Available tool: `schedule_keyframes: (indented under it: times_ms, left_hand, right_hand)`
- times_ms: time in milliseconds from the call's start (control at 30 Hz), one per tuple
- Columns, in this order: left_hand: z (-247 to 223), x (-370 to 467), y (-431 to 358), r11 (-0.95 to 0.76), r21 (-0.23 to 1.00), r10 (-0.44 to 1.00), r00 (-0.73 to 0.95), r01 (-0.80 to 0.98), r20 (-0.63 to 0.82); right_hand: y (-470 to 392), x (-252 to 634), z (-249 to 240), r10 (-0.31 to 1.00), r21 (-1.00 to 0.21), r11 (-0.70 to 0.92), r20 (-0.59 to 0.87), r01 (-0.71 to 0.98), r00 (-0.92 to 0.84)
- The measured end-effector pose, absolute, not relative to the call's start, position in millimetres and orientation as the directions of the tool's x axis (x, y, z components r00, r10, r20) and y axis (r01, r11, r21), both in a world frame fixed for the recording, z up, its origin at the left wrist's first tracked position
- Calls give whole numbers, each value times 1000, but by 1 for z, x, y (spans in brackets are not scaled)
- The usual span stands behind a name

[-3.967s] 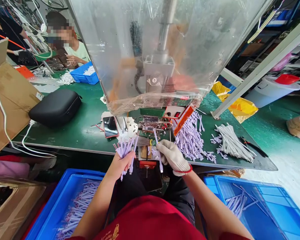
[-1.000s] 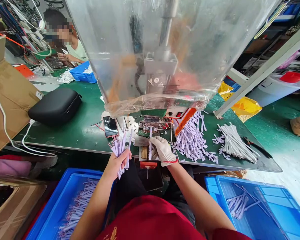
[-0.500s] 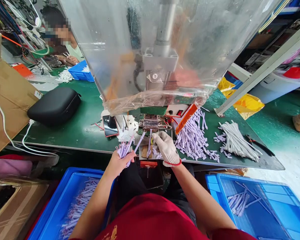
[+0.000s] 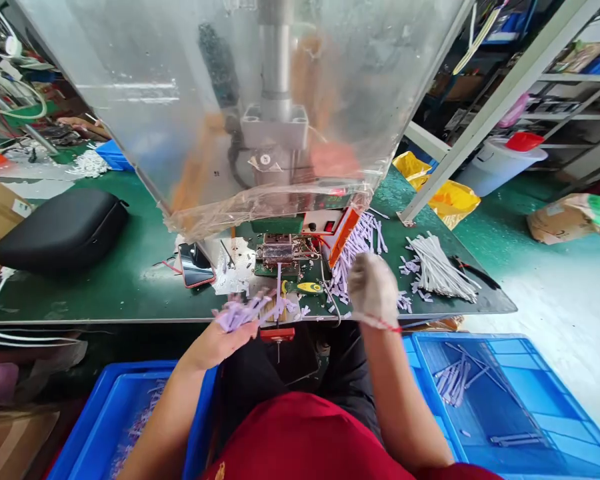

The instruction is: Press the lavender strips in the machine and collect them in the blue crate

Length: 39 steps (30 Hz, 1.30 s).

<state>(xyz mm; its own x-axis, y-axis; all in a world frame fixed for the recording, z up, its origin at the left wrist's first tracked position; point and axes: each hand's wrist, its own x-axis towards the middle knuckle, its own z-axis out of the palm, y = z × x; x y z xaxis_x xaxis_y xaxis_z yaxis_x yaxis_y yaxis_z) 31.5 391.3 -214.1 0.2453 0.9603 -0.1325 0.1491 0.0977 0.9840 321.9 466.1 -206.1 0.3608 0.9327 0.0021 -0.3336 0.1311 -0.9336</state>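
My left hand (image 4: 226, 341), bare, is closed around a bundle of thin light-purple strips (image 4: 243, 313) just in front of the table edge. My right hand (image 4: 374, 287), in a white glove with a red cuff, is over the near side of a pile of purple strips (image 4: 359, 243). Its fingers are smeared by motion, so I cannot see whether it holds anything. Between my hands, one purple strip runs out toward me from a small metal fixture (image 4: 279, 252) under the machine. A yellow-green handled tool (image 4: 307, 287) lies right of that strip.
A cloudy plastic guard (image 4: 260, 200) hangs before the press. White strips (image 4: 443, 267) and pliers (image 4: 477, 272) lie at right. A phone (image 4: 196, 265) and black case (image 4: 63, 230) are left. Blue bins with strips stand at lower left (image 4: 100, 413) and right (image 4: 525, 393).
My right hand has moved from the fixture right to the strip pile. A strip now sits in the fixture, apart from my fingers. My left hand still holds its bundle. The view has turned right.
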Motion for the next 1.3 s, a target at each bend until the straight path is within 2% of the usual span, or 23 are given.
schedule_keyframes:
  times_ms: [33,67,133,200,267,367,467,533,600,700,867,967,1100,1200,1233,1300]
  left_hand:
    - [-217,27,392,103,988,966,225,111,-126]
    - [-221,23,394,103,992,974,198,69,-115]
    - [-228,19,399,90,996,986,138,11,-91]
    - [-235,25,407,85,996,993,84,11,-85]
    - [-241,38,416,74,997,997,7,38,-74]
    - [-247,61,426,46,985,996,-86,169,-32]
    - [-247,79,434,92,934,993,-106,345,-59]
    - [-245,85,438,140,900,989,-108,413,-104]
    - [-243,86,442,156,892,986,-113,425,-119]
    - [-239,83,443,149,925,988,-102,349,-120]
    - [-229,70,432,81,973,996,18,214,-87]
    - [-225,59,420,76,978,997,-23,196,-73]
    - [-225,41,405,86,994,988,-136,73,-75]
    - [-228,31,396,78,996,980,-179,-34,-82]
    - [-229,30,394,81,995,978,-190,-55,-90]
    - [-230,30,392,94,992,971,-213,-84,-110]
  right_hand:
    - [475,348,-210,887,-936,182,24,-301,460]
    - [483,373,-214,892,-969,155,53,-194,449]
    - [496,414,-224,955,-977,37,96,212,279]
    - [506,435,-231,974,-799,10,144,601,175]
    - [516,434,-232,966,-605,35,226,795,129]
    - [535,409,-224,964,-415,108,264,904,6]
    - [554,383,-212,982,-179,95,177,979,-63]
    - [561,375,-207,992,-69,65,117,996,-56]
    - [563,376,-206,990,-45,48,132,998,-41]
    - [561,385,-211,982,-75,43,188,996,-28]
    - [564,387,-220,980,-19,129,153,991,-125]
    - [568,386,-216,979,-134,118,182,984,-92]
    - [552,401,-204,974,-511,14,201,860,103]
    - [512,406,-199,977,-850,29,135,526,166]
    - [495,402,-198,989,-928,30,82,372,124]
    - [464,383,-197,999,-995,-9,-14,103,-44]
